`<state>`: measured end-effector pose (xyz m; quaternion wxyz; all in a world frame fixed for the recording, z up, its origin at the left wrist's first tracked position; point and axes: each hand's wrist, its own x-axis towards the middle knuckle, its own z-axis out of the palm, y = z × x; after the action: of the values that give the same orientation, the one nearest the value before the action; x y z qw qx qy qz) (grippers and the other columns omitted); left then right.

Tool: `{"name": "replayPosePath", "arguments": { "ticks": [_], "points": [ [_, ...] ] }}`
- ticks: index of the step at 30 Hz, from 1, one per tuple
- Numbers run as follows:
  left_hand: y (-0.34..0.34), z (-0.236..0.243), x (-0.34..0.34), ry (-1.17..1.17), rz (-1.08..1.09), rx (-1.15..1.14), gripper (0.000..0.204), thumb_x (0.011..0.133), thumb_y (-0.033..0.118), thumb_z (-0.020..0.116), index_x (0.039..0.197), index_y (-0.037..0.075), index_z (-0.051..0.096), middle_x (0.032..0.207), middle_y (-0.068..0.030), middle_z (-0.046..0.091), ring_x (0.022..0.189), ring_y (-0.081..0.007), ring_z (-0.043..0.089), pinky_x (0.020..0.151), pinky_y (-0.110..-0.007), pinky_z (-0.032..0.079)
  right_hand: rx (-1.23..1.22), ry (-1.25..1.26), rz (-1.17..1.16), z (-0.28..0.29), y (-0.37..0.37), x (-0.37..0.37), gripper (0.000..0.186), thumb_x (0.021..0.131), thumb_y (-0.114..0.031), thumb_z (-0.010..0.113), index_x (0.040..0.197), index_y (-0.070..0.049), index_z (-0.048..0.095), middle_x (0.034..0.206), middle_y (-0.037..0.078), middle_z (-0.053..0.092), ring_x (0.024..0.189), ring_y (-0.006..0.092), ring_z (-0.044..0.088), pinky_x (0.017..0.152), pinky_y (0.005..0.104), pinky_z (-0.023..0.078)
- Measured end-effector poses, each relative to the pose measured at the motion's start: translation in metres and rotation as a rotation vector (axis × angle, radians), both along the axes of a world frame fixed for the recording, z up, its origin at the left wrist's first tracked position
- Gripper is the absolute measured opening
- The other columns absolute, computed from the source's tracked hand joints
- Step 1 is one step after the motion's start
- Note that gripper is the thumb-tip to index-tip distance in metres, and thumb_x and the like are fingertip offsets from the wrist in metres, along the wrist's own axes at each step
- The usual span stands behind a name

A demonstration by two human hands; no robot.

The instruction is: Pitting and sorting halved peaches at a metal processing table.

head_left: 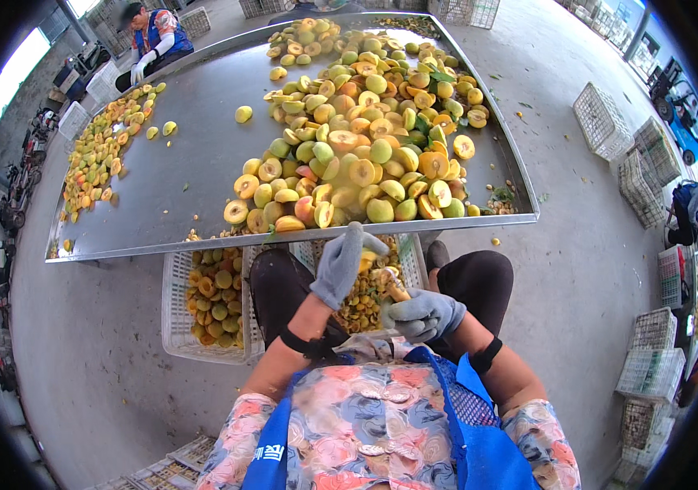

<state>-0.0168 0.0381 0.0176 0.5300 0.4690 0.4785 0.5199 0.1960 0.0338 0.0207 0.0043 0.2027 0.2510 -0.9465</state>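
Observation:
My left hand (341, 265), in a grey glove, grips a yellow piece of fruit (366, 261) just below the metal table's near rim. My gloved right hand (424, 316), lower and to the right, is closed on a wooden-handled tool (398, 287), its head pointing up toward the left hand. Beneath both hands, between my knees, a white crate (412, 249) holds small yellow-brown pieces (361, 302). A second crate (177, 327) on the left holds fruit halves (218, 294). Whole and halved yellow-green fruits (341, 143) are heaped on the tabletop above my hands.
The steel table (185, 220) has a raised rim and more fruit (112, 151) along its left. A worker (153, 41) in a blue vest sits at the far-left corner. Stacked plastic crates (602, 122) line the right, with a blue forklift (675, 122) behind. My knees flank the middle crate.

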Motion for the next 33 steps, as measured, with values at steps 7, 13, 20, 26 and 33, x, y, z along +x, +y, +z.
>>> {"name": "replayPosePath", "arguments": {
  "ticks": [7,13,20,26,33],
  "points": [
    [-0.03,0.037,-0.102,0.518,0.636,0.012,0.042,0.102,0.03,0.046,0.087,0.0,0.071,0.086,-0.0094,0.072,0.082,-0.0158,0.065,0.08,-0.032,0.049,0.931,-0.699,0.002,-0.033,0.006,-0.013,0.031,0.09,-0.032,0.062,0.083,-0.002,0.057,0.063,0.005,0.059,0.049,0.0135,0.056,0.045,0.0302,0.045],
    [-0.022,-0.028,-0.254,0.844,0.843,-0.074,0.036,0.091,0.028,0.058,0.114,0.0,0.066,0.113,-0.0212,0.067,0.105,-0.0301,0.065,0.091,-0.039,0.049,0.763,-0.673,0.005,-0.043,0.011,-0.029,0.03,0.09,-0.031,0.062,0.081,-0.003,0.055,0.063,0.004,0.058,0.048,0.0132,0.054,0.042,0.0297,0.042],
    [0.057,-0.047,-0.264,1.071,0.41,-0.34,0.062,0.081,0.035,0.069,0.131,0.001,0.054,0.125,-0.0239,0.061,0.119,-0.0351,0.058,0.099,-0.041,0.046,0.805,-0.712,-0.036,-0.071,0.014,-0.035,0.022,0.09,-0.029,0.061,0.084,-0.008,0.056,0.059,-0.001,0.054,0.047,0.0095,0.05,0.043,0.0279,0.038],
    [0.061,-0.057,-0.258,1.127,0.481,-0.272,0.057,0.077,0.024,0.076,0.124,0.001,0.055,0.114,-0.0214,0.065,0.106,-0.0348,0.063,0.089,-0.041,0.053,0.733,-0.692,-0.097,-0.067,0.009,-0.031,0.022,0.09,-0.026,0.063,0.084,-0.006,0.057,0.062,-0.001,0.055,0.051,0.0114,0.053,0.047,0.0308,0.042],
    [0.018,-0.039,-0.185,-0.119,0.411,0.176,0.032,0.095,0.025,0.054,0.115,0.0,0.06,0.109,-0.0121,0.067,0.104,-0.029,0.064,0.087,-0.042,0.056,1.113,-0.843,-0.206,-0.07,0.012,-0.023,0.028,0.088,-0.03,0.064,0.091,-0.002,0.06,0.071,0.016,0.065,0.067,0.0273,0.066,0.062,0.0424,0.049]
  ]
}}
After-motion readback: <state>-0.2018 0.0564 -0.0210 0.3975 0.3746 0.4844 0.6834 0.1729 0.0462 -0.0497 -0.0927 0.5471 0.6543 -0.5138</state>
